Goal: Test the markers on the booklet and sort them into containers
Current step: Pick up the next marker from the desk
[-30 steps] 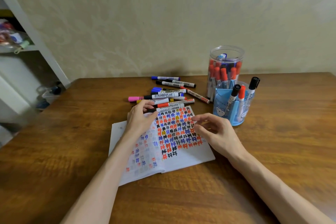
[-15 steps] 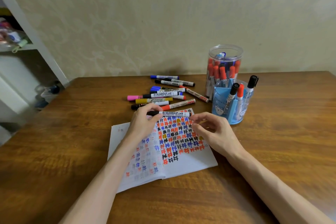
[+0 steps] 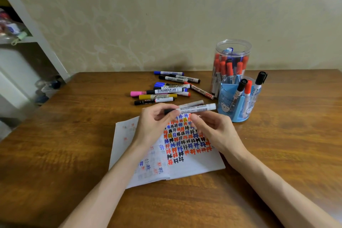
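Observation:
My left hand (image 3: 157,124) pinches the black-capped end of a white whiteboard marker (image 3: 196,109), holding it level above the top of the booklet (image 3: 187,163). My right hand (image 3: 214,131) hovers just under the marker's barrel with its fingers curled; whether they touch it is unclear. The open booklet is covered in orange, blue and black hash marks. Several loose markers (image 3: 162,91) lie in a pile behind it. A clear jar (image 3: 232,61) holds mostly red-capped markers. In front of it a blue pen holder (image 3: 237,102) holds three markers.
Everything sits on a wooden table (image 3: 55,153) against a pale wall. A white shelf unit (image 3: 22,29) with clutter stands off the table's left edge.
My left hand took a black-capped marker from the pile's near edge and lifted it over the booklet. My right hand rose to meet it.

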Demonstrator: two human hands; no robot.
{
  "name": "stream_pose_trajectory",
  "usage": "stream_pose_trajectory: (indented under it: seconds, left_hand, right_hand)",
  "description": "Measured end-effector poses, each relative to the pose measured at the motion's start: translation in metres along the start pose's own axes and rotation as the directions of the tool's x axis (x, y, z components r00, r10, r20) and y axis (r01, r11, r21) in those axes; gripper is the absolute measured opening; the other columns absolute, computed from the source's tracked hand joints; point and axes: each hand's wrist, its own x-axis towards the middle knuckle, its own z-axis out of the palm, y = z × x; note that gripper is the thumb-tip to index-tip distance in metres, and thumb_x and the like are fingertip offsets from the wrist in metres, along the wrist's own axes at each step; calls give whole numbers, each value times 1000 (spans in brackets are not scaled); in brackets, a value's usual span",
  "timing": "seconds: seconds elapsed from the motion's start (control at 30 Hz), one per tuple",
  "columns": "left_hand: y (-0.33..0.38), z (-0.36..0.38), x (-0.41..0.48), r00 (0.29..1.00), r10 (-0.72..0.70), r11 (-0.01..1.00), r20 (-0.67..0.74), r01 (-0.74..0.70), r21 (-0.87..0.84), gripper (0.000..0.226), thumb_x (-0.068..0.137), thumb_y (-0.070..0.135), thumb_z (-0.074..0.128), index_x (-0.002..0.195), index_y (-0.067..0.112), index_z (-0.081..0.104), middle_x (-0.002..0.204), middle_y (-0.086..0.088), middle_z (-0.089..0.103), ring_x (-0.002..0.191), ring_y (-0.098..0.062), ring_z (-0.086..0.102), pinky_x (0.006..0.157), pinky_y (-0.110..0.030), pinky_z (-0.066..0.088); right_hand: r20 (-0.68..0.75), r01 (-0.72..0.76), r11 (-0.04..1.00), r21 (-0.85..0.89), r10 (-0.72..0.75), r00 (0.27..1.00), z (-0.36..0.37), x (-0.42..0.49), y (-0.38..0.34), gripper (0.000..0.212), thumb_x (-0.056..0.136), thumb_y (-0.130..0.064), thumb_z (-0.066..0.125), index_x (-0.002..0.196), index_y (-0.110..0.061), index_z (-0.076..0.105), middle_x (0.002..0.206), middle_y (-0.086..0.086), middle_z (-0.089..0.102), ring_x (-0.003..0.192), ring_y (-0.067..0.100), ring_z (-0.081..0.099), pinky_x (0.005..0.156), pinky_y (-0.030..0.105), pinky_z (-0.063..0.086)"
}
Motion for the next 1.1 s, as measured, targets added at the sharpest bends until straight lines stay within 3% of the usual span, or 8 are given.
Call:
stream_pose_trajectory:
  seconds: [0.1, 0.23, 0.33, 0.5, 0.57, 0.7, 0.9, 1.1]
  left_hand:
    - [3, 7, -11, 990, 32, 996, 140, -44, 84, 25, 87, 26, 80, 112, 21, 78, 99, 13, 77, 95, 0, 72, 82, -16, 56]
    - [5, 8, -18, 975, 122, 926, 184, -178, 332, 28, 94, 32, 70, 120, 21, 74, 90, 16, 72, 87, -2, 67, 75, -21, 55]
    - [7, 6, -21, 970, 71, 938, 232, -144, 315, 23, 99, 31, 64, 115, 18, 74, 86, 4, 73, 78, -12, 66, 70, -33, 53]
    - [-5, -37, -12, 974, -68, 973, 214, 17, 229, 15, 101, 22, 61, 106, 25, 74, 81, 5, 70, 69, -6, 62, 63, -21, 50]
    - [-6, -46, -11, 985, -44, 987, 166, 17, 160, 15, 99, 21, 61, 108, 24, 73, 86, 6, 71, 74, -7, 66, 65, -18, 53]
    - [-7, -31, -16, 978, -37, 981, 203, -3, 193, 19, 99, 37, 54, 113, 39, 67, 105, 26, 68, 106, 7, 63, 81, -16, 55]
    - [-18, -31, -18, 947, -108, 919, 302, -21, 394, 58, 75, 62, 77, 126, 48, 53, 117, 23, 59, 99, 5, 59, 77, -15, 52]
    - [-32, -32, -16, 962, 21, 842, 272, -164, 513, 47, 91, 37, 76, 131, 40, 51, 123, 23, 52, 109, 5, 54, 87, -21, 51]
  right_hand:
    - [-52, -58, 987, 152, 66, 996, 7, -3, -5, 40, 94, -55, 65, 90, -18, 79, 82, -2, 78, 72, 10, 72, 73, 29, 56]
    - [-74, 3, 993, 116, 5, 997, 9, -4, -7, 49, 99, -52, 63, 66, -16, 70, 69, 8, 72, 63, 17, 65, 68, 31, 51]
    - [-35, 138, 989, 50, -136, 990, 11, -6, -10, 50, 105, -41, 58, 70, -7, 67, 67, 9, 67, 60, 15, 61, 63, 23, 48]
    - [-218, 167, 970, 177, -127, 968, -15, -2, -8, 45, 105, -37, 57, 82, 1, 65, 76, 17, 64, 69, 31, 55, 67, 33, 48]
    - [-169, 151, 979, 134, -128, 977, -15, -3, -8, 42, 106, -39, 56, 80, -6, 66, 76, 16, 65, 71, 38, 60, 68, 40, 50]
    - [-41, 70, 992, 103, -66, 997, 4, -6, -13, 43, 104, -44, 58, 90, -5, 71, 71, 10, 71, 61, 22, 64, 62, 32, 54]
    - [94, -50, 997, 62, 44, 995, 5, -13, -9, 19, 96, -31, 75, 93, -13, 70, 75, -2, 77, 64, 9, 71, 58, 19, 52]
    - [106, -83, 996, -39, 86, 991, 8, -13, -7, 6, 96, -22, 74, 92, -18, 75, 82, -14, 78, 72, -1, 72, 60, 15, 52]
